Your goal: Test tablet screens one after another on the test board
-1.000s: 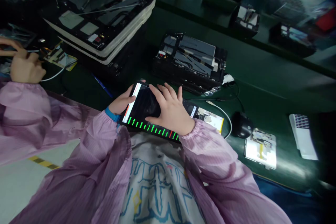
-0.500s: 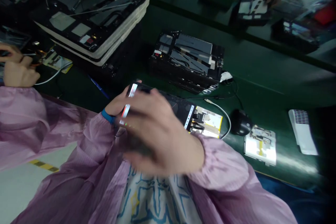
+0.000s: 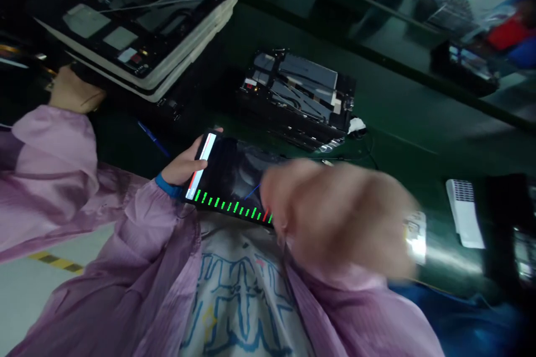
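Note:
A tablet-like touchscreen (image 3: pixel 228 170) with a dark display lies tilted in front of my body. A white and red bar lights its left edge. Green bars, one of them red, run along its lower edge, and a thin blue line shows on the dark area. My left hand (image 3: pixel 184 166), above a blue wristband, grips the screen's left end with the thumb on the front. Over the right end is my right hand (image 3: pixel 335 212), smeared by motion. Its fingers cannot be made out, nor whether it touches the glass, and it hides that end.
Behind the screen stands a stack of dark panels (image 3: pixel 305 81); a larger padded stack (image 3: pixel 201 28) is at the left. A co-worker's hand (image 3: pixel 75 89) is beside that stack. A blue pen (image 3: pixel 153 138), a white handheld device (image 3: pixel 467 215) and a silvery board (image 3: pixel 416 240) lie on the green table.
My right hand has swept right across the screen, uncovering its left part. Green bars and a blue line now show there. The co-worker's hand at the left has moved right and up.

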Demonstrator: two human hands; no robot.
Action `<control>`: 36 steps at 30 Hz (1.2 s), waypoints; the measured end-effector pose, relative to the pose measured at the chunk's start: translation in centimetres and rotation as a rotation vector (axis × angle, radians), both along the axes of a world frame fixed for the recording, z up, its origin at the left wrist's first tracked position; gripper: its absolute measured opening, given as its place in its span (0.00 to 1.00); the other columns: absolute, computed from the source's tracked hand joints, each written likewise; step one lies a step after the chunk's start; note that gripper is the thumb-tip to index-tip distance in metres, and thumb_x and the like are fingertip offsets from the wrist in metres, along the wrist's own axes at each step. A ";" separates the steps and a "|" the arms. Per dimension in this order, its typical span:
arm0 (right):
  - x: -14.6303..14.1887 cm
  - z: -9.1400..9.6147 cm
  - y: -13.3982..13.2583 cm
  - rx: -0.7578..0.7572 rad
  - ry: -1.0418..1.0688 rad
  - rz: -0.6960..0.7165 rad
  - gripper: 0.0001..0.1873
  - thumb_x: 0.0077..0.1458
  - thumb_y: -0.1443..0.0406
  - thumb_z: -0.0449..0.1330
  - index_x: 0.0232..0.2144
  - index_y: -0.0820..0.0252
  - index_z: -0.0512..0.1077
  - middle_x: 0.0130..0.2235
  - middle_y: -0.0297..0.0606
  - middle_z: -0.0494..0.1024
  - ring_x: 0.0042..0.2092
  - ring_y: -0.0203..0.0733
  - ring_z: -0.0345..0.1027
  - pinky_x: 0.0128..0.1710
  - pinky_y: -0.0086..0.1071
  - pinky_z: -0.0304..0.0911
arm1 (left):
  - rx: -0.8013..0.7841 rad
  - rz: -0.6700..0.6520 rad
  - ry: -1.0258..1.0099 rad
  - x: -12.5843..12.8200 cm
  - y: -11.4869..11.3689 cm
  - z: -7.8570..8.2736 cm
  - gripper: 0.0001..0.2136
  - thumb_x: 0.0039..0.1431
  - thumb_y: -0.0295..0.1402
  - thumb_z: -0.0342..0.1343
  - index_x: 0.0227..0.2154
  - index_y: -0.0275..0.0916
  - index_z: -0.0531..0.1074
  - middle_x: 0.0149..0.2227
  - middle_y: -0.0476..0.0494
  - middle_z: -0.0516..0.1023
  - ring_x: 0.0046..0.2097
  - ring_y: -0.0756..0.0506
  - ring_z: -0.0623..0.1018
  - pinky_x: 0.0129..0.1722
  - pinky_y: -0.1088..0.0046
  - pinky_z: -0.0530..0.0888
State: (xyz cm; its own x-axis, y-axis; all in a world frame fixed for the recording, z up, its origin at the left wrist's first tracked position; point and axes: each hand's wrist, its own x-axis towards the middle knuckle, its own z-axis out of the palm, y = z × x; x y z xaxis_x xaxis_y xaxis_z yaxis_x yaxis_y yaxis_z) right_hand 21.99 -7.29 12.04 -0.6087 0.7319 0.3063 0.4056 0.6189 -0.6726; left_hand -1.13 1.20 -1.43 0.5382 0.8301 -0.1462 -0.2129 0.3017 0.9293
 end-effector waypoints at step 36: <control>-5.7 -6.7 11.5 -0.112 -0.289 -0.362 0.07 0.54 0.70 0.54 0.33 0.60 0.72 0.39 0.40 0.73 0.42 0.45 0.66 0.43 0.38 0.63 | 0.009 0.057 -0.016 -0.1 0.0 -0.8 0.39 0.43 0.53 0.64 0.56 0.37 0.67 0.48 0.37 0.76 0.51 0.34 0.74 0.51 0.62 0.68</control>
State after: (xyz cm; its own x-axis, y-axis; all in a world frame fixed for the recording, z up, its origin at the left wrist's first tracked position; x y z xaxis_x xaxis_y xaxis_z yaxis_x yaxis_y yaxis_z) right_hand 16.30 4.17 5.34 -0.3573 0.9314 0.0692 0.7624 0.3336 -0.5545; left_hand -1.22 1.18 -2.19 0.4920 0.8608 -0.1304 -0.2446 0.2804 0.9282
